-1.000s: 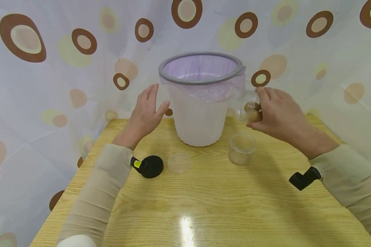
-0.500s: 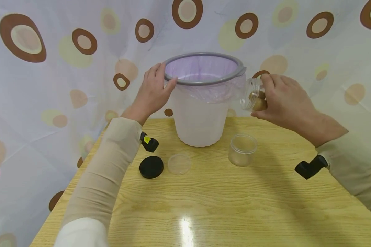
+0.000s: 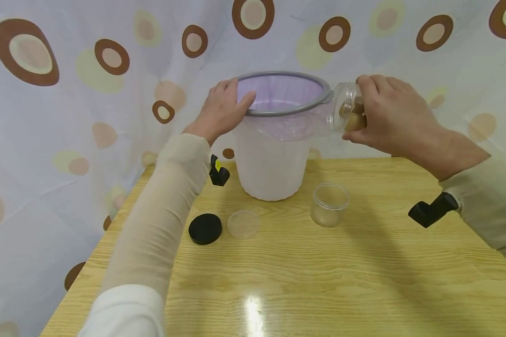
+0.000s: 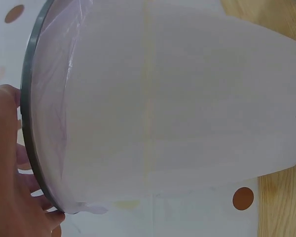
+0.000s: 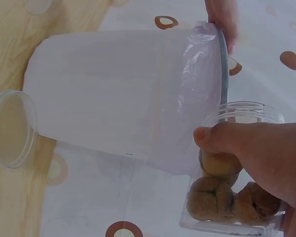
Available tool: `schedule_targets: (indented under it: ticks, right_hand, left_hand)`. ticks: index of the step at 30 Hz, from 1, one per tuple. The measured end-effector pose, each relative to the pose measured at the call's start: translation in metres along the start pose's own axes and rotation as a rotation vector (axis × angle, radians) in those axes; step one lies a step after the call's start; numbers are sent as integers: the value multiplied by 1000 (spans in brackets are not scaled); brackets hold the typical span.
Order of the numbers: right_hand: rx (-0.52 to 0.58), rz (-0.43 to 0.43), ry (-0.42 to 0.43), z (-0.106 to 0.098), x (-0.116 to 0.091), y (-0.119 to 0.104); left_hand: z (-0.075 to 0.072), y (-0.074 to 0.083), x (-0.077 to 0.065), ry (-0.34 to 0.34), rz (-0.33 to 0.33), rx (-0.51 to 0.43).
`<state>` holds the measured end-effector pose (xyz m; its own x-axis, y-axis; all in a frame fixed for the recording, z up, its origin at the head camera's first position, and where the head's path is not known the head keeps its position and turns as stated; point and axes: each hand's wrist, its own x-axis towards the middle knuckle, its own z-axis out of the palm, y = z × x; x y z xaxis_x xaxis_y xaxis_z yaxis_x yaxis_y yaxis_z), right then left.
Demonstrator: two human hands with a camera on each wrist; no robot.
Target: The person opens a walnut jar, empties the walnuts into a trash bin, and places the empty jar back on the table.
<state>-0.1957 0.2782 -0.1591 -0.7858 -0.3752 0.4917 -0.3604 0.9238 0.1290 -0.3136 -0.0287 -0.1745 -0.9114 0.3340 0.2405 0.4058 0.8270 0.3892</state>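
Observation:
A white bin (image 3: 271, 159) with a grey rim (image 3: 278, 111) and a purple liner stands at the back of the wooden table (image 3: 303, 276). My left hand (image 3: 226, 108) grips the rim's left side, fingers curled over it (image 4: 10, 168). My right hand (image 3: 383, 114) holds a clear jar (image 3: 346, 112) with brown nut-like pieces (image 5: 227, 197) inside, tilted on its side, its mouth level with the rim's right edge (image 5: 223, 64). The jar's open mouth faces the bin.
On the table in front of the bin stand an empty clear jar (image 3: 330, 204), a clear lid (image 3: 243, 223) and a black lid (image 3: 205, 228). A spotted cloth (image 3: 67, 93) hangs behind and to the sides.
My left hand rose from beside the bin and took hold of its rim. My right hand lifted the jar from the bin's side up to rim height.

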Motion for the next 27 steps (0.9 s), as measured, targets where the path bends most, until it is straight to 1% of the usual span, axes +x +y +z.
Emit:
schedule_targets:
  ticks: [6, 12, 16, 19, 21, 27]
  right_hand:
    - [-3, 18, -18, -11, 17, -5]
    - [-31, 4, -23, -18, 36, -13]
    - [-56, 13, -59, -21, 52, -14]
    - [-73, 20, -89, -20, 62, -12]
    - [-90, 26, -106, -18, 68, -10]
    - [-150, -1, -115, -10, 84, -7]
  left_hand:
    - [-1, 8, 11, -30, -32, 37]
    - [-2, 16, 18, -37, -104, 20]
    - [-3, 17, 18, -69, -137, 77]
    - [-3, 18, 17, -107, -151, 111]
    - [-2, 19, 17, -124, -156, 112]
    - [-2, 20, 18, -144, -164, 134]
